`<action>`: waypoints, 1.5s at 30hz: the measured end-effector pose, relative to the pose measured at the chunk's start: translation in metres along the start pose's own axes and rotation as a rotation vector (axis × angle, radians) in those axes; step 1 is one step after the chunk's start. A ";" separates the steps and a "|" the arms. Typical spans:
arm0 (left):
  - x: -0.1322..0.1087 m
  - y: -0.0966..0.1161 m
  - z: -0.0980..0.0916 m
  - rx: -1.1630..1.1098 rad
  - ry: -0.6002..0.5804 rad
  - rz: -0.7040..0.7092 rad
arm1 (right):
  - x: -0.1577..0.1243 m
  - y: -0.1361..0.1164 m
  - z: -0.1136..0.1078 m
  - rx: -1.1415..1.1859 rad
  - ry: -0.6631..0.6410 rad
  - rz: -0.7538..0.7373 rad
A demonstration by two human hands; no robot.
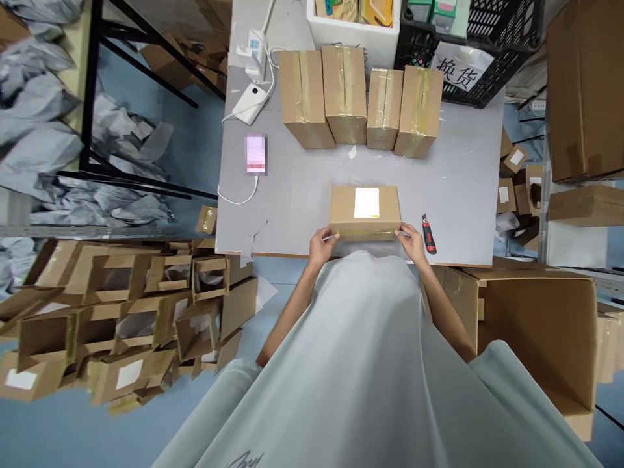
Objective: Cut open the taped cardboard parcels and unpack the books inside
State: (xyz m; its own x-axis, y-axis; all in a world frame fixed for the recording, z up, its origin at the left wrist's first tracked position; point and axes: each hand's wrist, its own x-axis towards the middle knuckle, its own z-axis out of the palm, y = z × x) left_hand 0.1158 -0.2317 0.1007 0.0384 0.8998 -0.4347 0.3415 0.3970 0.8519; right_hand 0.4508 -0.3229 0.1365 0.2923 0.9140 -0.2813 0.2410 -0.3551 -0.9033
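Note:
A small brown cardboard box (344,207) with a white label (366,203) on its top lies near the front edge of the grey table. Clear tape runs along the box side that faces me. My left hand (322,246) is closed at the box's near left corner, fingertips against the tape line. At the near right corner my right hand (411,242) is closed in the same way. Whether the fingertips pinch the tape or only the cardboard is too small to tell. Just right of my right hand lies a red and black utility knife (429,235).
Several taped boxes (345,97) stand in a row behind, before a white bin (353,32) and a black crate (487,58). A phone (256,155) on a cable and a power strip (254,55) lie left. A large open carton (536,331) stands right, below the table (292,214).

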 end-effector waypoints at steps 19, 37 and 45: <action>-0.009 0.027 -0.006 0.066 0.126 0.019 | 0.016 -0.021 -0.004 -0.155 0.082 0.098; -0.010 -0.038 0.014 0.038 -0.094 -0.062 | -0.008 0.038 0.010 -0.017 -0.162 0.139; -0.006 -0.011 0.001 -0.026 -0.209 -0.036 | -0.006 0.019 -0.003 0.054 -0.168 0.105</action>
State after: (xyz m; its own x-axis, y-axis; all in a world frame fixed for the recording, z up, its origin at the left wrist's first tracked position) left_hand 0.1130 -0.2422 0.0934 0.2216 0.8289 -0.5136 0.3221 0.4349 0.8409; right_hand 0.4563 -0.3352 0.1220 0.1539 0.8939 -0.4210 0.1663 -0.4435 -0.8807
